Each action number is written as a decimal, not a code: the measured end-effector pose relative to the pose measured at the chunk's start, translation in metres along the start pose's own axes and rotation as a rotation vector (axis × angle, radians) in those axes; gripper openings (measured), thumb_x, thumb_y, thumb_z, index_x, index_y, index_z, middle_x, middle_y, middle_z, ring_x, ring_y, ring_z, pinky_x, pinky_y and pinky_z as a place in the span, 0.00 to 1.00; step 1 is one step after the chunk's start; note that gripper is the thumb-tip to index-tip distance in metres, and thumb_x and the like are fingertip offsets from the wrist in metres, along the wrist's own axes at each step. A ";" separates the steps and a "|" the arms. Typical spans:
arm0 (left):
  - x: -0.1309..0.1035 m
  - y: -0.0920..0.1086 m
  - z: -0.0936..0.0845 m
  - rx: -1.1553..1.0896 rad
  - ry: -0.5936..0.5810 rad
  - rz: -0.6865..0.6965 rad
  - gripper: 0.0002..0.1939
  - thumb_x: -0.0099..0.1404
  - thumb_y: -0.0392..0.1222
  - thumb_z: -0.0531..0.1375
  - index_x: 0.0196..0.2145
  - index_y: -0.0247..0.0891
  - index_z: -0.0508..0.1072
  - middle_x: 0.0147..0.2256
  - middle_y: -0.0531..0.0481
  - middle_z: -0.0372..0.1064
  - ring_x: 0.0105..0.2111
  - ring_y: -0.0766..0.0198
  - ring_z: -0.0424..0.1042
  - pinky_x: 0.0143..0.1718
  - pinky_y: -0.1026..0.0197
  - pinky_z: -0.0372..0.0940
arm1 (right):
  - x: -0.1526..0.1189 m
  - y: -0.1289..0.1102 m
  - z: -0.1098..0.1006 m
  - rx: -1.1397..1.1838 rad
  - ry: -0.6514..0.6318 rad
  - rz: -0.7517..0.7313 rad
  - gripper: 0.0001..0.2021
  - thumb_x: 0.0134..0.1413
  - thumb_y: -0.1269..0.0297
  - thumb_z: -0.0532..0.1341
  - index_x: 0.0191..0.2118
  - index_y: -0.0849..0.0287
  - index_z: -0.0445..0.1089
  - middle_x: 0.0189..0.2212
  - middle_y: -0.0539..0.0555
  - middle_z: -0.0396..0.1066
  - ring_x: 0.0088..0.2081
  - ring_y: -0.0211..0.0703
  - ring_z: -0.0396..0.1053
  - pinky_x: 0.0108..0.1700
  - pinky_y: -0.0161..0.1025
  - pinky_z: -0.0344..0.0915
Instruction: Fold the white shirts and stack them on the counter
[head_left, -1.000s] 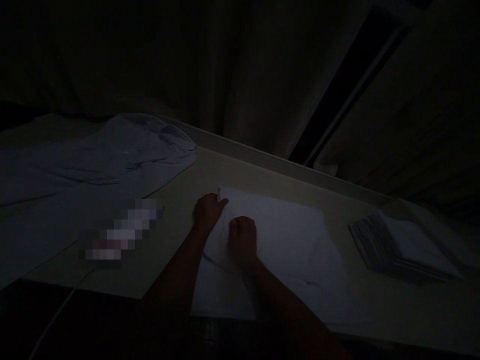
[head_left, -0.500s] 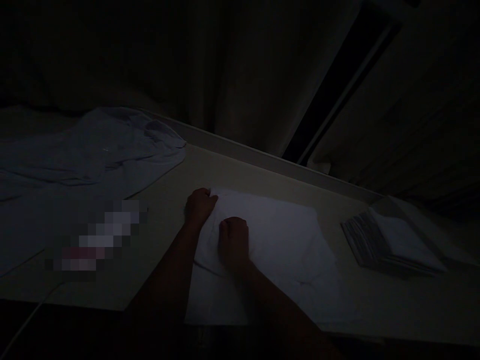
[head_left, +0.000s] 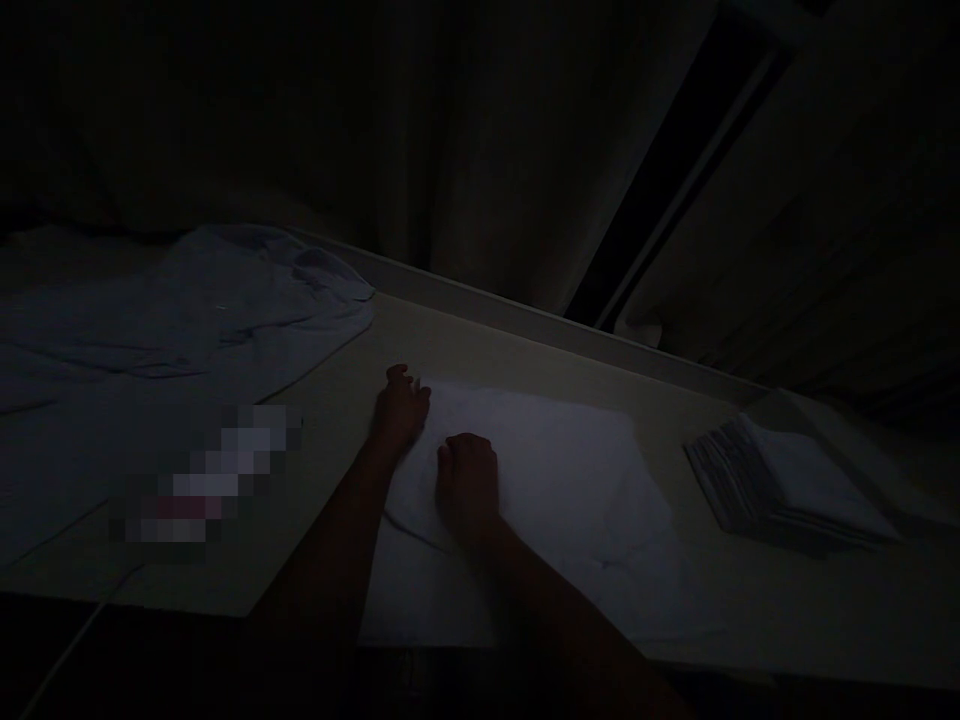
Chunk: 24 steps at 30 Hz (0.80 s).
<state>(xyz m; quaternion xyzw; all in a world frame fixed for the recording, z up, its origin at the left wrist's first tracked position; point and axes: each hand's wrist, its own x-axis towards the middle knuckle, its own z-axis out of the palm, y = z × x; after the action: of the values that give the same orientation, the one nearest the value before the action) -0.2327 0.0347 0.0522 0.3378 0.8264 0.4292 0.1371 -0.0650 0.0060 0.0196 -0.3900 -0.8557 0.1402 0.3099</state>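
Note:
A white cloth (head_left: 562, 490) lies spread over the pale table in front of me, a crease running near its left side. At the cloth's far left corner is my left hand (head_left: 403, 410), its fingers partly spread and holding nothing that I can see. My right hand (head_left: 469, 480) rests on the left part of the cloth, its fingers curled in and closed. Whether cloth is pinched under those fingers is hidden. The scene is very dark, so fine detail is lost.
On the left a large, wrinkled pale cloth (head_left: 172, 320) covers the table. Near it is a blurred-out item (head_left: 232, 460) with a cord (head_left: 82, 630) running off the front edge. A stack of folded cloths (head_left: 795, 480) stands at right. Behind the table (head_left: 480, 345) hang dark curtains (head_left: 487, 180).
My left hand has loosened from the cloth's corner, and its fingers have lifted and spread. My right hand stays in place. The view has shifted very slightly.

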 end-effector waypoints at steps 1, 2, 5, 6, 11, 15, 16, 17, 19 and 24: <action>-0.004 -0.002 -0.006 0.027 -0.001 0.007 0.31 0.61 0.44 0.58 0.59 0.36 0.54 0.55 0.36 0.67 0.52 0.57 0.70 0.49 0.59 0.64 | 0.000 -0.001 0.000 -0.023 -0.011 0.004 0.14 0.67 0.63 0.49 0.49 0.57 0.69 0.46 0.60 0.69 0.50 0.52 0.63 0.53 0.50 0.57; -0.010 -0.003 -0.012 0.063 0.000 0.013 0.32 0.61 0.45 0.59 0.59 0.35 0.54 0.56 0.35 0.67 0.53 0.56 0.70 0.50 0.59 0.64 | 0.000 -0.002 -0.001 -0.050 -0.019 0.012 0.14 0.68 0.64 0.49 0.50 0.57 0.69 0.47 0.60 0.69 0.51 0.52 0.62 0.53 0.50 0.57; -0.040 -0.009 -0.030 0.145 -0.060 0.027 0.35 0.59 0.50 0.61 0.59 0.33 0.54 0.50 0.36 0.71 0.50 0.54 0.72 0.47 0.59 0.64 | -0.001 -0.009 -0.004 -0.146 -0.045 0.059 0.15 0.67 0.64 0.50 0.53 0.59 0.68 0.50 0.61 0.68 0.51 0.52 0.62 0.53 0.49 0.57; -0.053 -0.011 -0.036 0.159 -0.108 0.027 0.36 0.59 0.51 0.61 0.59 0.34 0.54 0.47 0.38 0.73 0.48 0.54 0.73 0.45 0.59 0.65 | 0.001 -0.010 -0.005 -0.184 -0.063 0.074 0.15 0.66 0.64 0.51 0.53 0.59 0.68 0.50 0.61 0.67 0.51 0.52 0.62 0.52 0.49 0.58; -0.095 -0.025 -0.054 0.268 -0.285 0.037 0.31 0.58 0.54 0.60 0.54 0.37 0.61 0.43 0.39 0.75 0.41 0.54 0.75 0.38 0.58 0.65 | 0.035 -0.009 -0.019 -0.308 -0.280 0.045 0.16 0.65 0.62 0.50 0.43 0.60 0.74 0.42 0.63 0.72 0.46 0.52 0.66 0.46 0.46 0.62; -0.093 -0.036 -0.064 0.336 -0.284 0.005 0.19 0.60 0.49 0.58 0.47 0.38 0.69 0.46 0.39 0.74 0.45 0.53 0.74 0.41 0.57 0.64 | 0.096 -0.001 -0.021 -0.246 -0.310 -0.010 0.17 0.65 0.64 0.51 0.52 0.56 0.72 0.49 0.58 0.72 0.51 0.49 0.66 0.51 0.42 0.61; -0.090 -0.038 -0.066 0.337 -0.296 0.002 0.17 0.59 0.47 0.58 0.45 0.38 0.70 0.46 0.39 0.74 0.45 0.53 0.74 0.41 0.58 0.64 | 0.111 0.001 -0.018 -0.231 -0.325 0.000 0.17 0.64 0.65 0.52 0.54 0.53 0.71 0.52 0.56 0.71 0.53 0.48 0.65 0.52 0.41 0.61; -0.088 -0.040 -0.068 0.332 -0.312 0.009 0.16 0.59 0.46 0.58 0.43 0.38 0.71 0.45 0.40 0.74 0.45 0.55 0.74 0.41 0.59 0.64 | 0.125 0.003 -0.013 -0.223 -0.344 0.015 0.18 0.64 0.66 0.53 0.56 0.50 0.70 0.54 0.54 0.70 0.55 0.48 0.65 0.53 0.41 0.60; -0.086 -0.043 -0.070 0.318 -0.336 0.024 0.14 0.57 0.44 0.59 0.42 0.40 0.71 0.44 0.43 0.75 0.43 0.58 0.74 0.40 0.61 0.64 | 0.148 0.005 0.000 -0.217 -0.382 0.047 0.20 0.62 0.66 0.55 0.58 0.45 0.67 0.57 0.51 0.68 0.56 0.47 0.64 0.54 0.42 0.61; -0.089 -0.046 -0.074 0.335 -0.377 0.051 0.12 0.54 0.39 0.59 0.39 0.40 0.72 0.41 0.43 0.76 0.42 0.58 0.74 0.39 0.61 0.63 | 0.180 0.015 0.035 -0.223 -0.453 0.096 0.18 0.57 0.62 0.61 0.53 0.45 0.73 0.49 0.50 0.74 0.49 0.47 0.71 0.49 0.41 0.65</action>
<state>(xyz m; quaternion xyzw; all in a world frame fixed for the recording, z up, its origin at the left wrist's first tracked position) -0.2264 -0.0896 0.0534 0.4505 0.8370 0.2193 0.2200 -0.1695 0.1518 0.0615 -0.4206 -0.8939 0.1434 0.0585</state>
